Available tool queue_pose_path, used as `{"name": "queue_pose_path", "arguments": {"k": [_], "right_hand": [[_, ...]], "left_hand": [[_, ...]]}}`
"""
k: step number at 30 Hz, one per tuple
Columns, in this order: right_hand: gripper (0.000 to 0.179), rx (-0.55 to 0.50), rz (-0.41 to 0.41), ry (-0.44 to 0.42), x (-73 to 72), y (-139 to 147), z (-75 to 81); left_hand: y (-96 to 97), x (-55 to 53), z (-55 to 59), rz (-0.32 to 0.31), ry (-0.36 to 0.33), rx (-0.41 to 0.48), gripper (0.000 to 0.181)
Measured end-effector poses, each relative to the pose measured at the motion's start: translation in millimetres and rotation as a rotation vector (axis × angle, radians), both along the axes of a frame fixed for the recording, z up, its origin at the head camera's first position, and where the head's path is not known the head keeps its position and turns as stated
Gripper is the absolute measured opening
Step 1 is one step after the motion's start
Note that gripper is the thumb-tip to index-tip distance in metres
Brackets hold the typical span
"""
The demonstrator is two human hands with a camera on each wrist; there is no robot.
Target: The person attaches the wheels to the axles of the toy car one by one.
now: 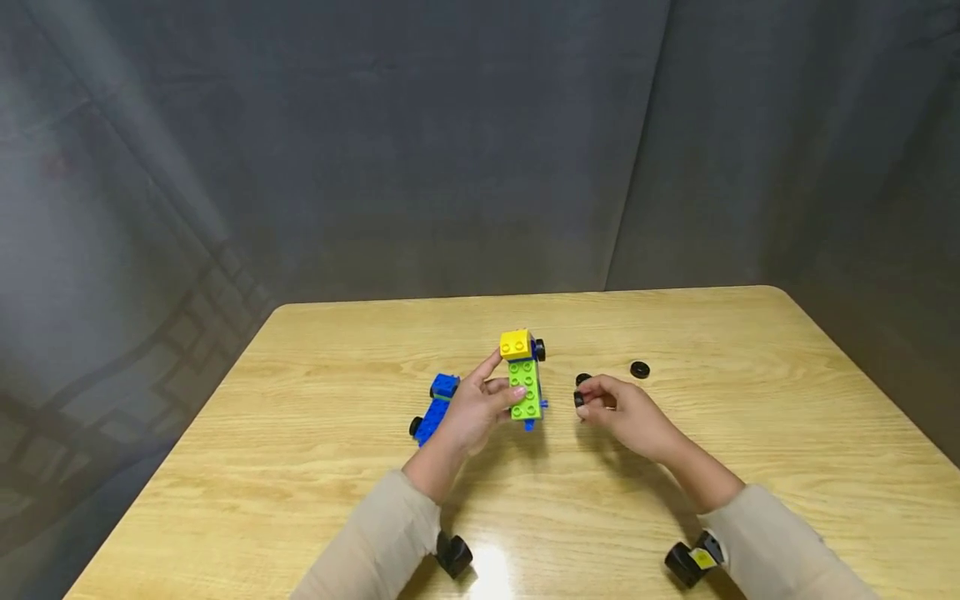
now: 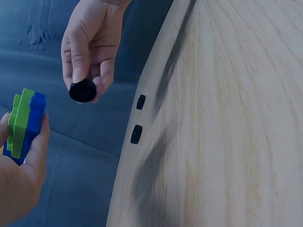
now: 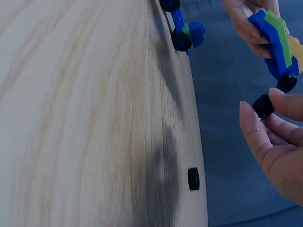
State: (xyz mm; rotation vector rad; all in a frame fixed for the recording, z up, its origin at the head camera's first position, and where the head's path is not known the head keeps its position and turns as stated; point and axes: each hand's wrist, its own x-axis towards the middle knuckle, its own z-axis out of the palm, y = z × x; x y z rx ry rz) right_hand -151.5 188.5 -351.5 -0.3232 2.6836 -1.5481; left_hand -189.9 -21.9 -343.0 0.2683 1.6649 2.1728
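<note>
"What lies closest to you?"
"My two beige sleeves (image 1: pixel 367 537), at seven and five o'clock, each with a black wrist device (image 1: pixel 454 556) beside its cuff."

"And past the cuffs?"
"My left grip (image 1: pixel 472 414) holds a toy car of yellow, lime-green and blue plastic bricks (image 1: pixel 531 380), thumb on the green studs and fingers underneath. The car is raised above the pale wood-grain surface (image 1: pixel 300 475), its yellow block toward twelve o'clock."

"What about the other side?"
"My right grip (image 1: pixel 630 419) is pinching a small round black wheel (image 1: pixel 578 401) between thumb and fingertips, at about four o'clock from the car and just apart from it."

"Does the car carry any wheels?"
"I see a black wheel fitted (image 1: pixel 540 350) by the yellow block, on the three o'clock side. Nearer me, on that same side, a thin blue peg (image 1: pixel 545 404) sticks out bare. My left grip hides much of the nine o'clock side, so I can't tell what is there."

"What else is on the surface?"
"A blue brick-built toy car with black wheels (image 1: pixel 435 417), at nine o'clock from my left grip and partly behind it. One loose black wheel (image 1: pixel 583 379) lies at ten o'clock from my right grip, and another loose black wheel (image 1: pixel 640 369) at twelve, farther out."

"And farthest off?"
"A dark grey fabric curtain (image 1: pixel 450 167), hanging at twelve o'clock beyond the surface's edge."
</note>
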Motion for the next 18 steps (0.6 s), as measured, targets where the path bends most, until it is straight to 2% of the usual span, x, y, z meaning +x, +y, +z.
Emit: {"name": "queue_pose_path", "arguments": {"k": [9,18], "right_hand": [[0.018,-0.201,0.051,-0.034,4.6,-15,3.2],[0.019,-0.23,0.069,-0.057,7.5,-23,5.8]], "left_hand": [[-0.2,2.7,-2.5,0.007,0.019,-0.011,0.067],[2.1,4.3,-5.0,0.006,0.032,-0.013,0.065]]}}
